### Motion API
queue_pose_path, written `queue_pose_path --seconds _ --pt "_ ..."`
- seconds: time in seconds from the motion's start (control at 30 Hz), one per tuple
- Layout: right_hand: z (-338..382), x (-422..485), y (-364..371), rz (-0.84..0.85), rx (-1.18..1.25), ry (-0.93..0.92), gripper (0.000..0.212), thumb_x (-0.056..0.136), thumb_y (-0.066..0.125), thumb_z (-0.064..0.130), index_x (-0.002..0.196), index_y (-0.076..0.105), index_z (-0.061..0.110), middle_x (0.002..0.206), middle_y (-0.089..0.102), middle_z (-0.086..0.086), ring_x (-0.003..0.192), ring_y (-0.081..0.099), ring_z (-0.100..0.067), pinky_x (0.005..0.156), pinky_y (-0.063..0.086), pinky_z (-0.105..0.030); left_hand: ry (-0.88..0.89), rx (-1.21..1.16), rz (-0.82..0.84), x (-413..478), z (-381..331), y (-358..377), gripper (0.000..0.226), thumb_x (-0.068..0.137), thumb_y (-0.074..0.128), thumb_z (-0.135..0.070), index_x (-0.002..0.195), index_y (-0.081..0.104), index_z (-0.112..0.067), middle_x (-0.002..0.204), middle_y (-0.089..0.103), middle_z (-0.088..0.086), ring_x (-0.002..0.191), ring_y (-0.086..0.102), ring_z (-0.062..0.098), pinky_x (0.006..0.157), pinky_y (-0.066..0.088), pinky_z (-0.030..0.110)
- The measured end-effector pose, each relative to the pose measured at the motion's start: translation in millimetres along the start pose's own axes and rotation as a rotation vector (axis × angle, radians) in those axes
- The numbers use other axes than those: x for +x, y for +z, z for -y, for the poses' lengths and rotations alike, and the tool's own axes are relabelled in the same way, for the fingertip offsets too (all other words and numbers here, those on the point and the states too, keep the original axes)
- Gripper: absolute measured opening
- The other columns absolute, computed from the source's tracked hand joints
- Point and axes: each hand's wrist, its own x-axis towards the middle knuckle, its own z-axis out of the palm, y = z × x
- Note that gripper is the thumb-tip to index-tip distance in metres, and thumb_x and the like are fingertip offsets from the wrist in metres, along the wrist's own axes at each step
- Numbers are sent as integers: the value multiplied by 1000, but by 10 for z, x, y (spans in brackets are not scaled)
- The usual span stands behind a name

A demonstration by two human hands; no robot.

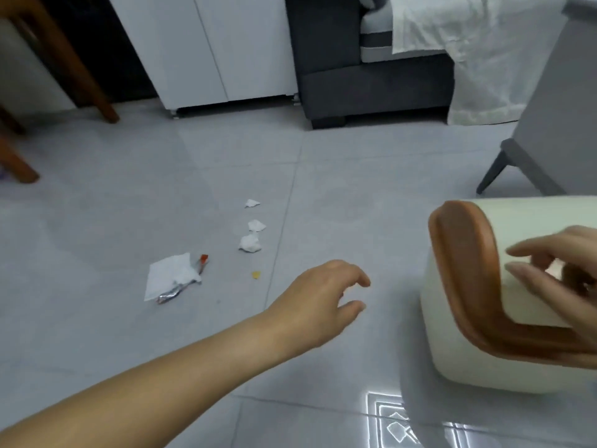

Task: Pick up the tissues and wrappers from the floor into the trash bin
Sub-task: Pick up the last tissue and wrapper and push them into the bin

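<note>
Evidently the pickup is at its reaching step: the left hand (323,302) stretches low over the floor (97,205), its grip loosely open and empty. The flat tissue (166,279), the wrapper (174,294) tucked under it and three crumpled tissues (250,243) lie apart from it, ahead and to its left. The right hand (562,276) hovers at the trash bin (458,357), fingers nearly straight, nothing discernible held; next, I judge, the left hand must reach the nearest wad and pinch it.

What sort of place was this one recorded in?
Most likely a home living room: a dark grey sofa draped with a white cloth, a white cabinet beside it, and wooden chair legs on a grey tiled floor.
</note>
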Motion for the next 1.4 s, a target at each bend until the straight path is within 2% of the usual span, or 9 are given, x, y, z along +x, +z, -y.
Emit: queue_pose_path --seconds 0.13,0.23,0.43,0.8,0.93,1.03,1.1,1.2,1.4 --pt "590 453 429 93 -98 -219 22 83 43 59 98 53 47 87 48 31 75 53 -1 73 48 -33 -224 98 -65 -405 1131 -394 29 86 58 -25 115 56 -20 115 59 1 102 57 16 92 48 36" --pt "1291 845 828 187 -164 -307 25 81 42 62 97 53 47 76 48 29 53 44 9 47 42 -23 -372 163 -112 -671 1949 -721 33 85 59 -23 117 55 -16 118 59 4 108 55 18 96 44 32" --pt "2436 1231 2152 552 -158 -349 27 85 55 46 111 52 41 95 52 19 64 43 3 64 37 -22 -583 134 2 -1248 3185 -1145 48 80 64 -27 123 48 -12 125 55 7 107 56 26 86 47 34" --pt "3259 121 4175 1128 3 -151 38 76 66 33 110 52 23 111 52 3 100 57 -18 78 46 -29 -409 -123 391 -2501 4112 0 45 73 72 -27 113 53 -16 110 52 5 99 54 19 86 42 28" --pt "3263 -55 4216 1015 -118 -418 33 87 49 22 120 50 23 122 52 1 110 54 -21 85 48 -30 -214 -60 305 -2636 4221 204 8 87 55 -22 91 57 -15 95 56 6 92 56 24 79 42 31" --pt "3294 -62 4203 887 -102 -544 14 68 72 28 79 63 30 82 66 16 73 64 -4 55 49 -15 -190 -68 250 -2477 4372 100 12 90 49 -22 87 59 -16 92 57 5 91 56 23 78 44 32" --pt "3285 -5 4238 901 -82 -552 18 66 76 27 78 63 30 83 66 17 74 64 -3 58 49 -14 -235 -63 139 -2210 4497 -102 13 90 51 -23 87 62 -16 93 59 6 93 56 24 81 44 34" --pt "3237 250 4332 956 42 -369 16 87 51 20 100 58 26 107 61 9 100 57 -10 85 46 -24 -311 -75 -105 -1646 4619 -466 10 86 58 -20 86 66 -13 98 60 9 98 52 28 86 42 36" --pt "2861 1411 4338 542 142 -30 18 84 56 5 95 65 17 84 63 5 75 52 -12 72 46 -30 -535 -130 -134 -675 4692 -692 7 82 62 -22 85 67 -21 150 28 4 138 16 31 111 22 39"
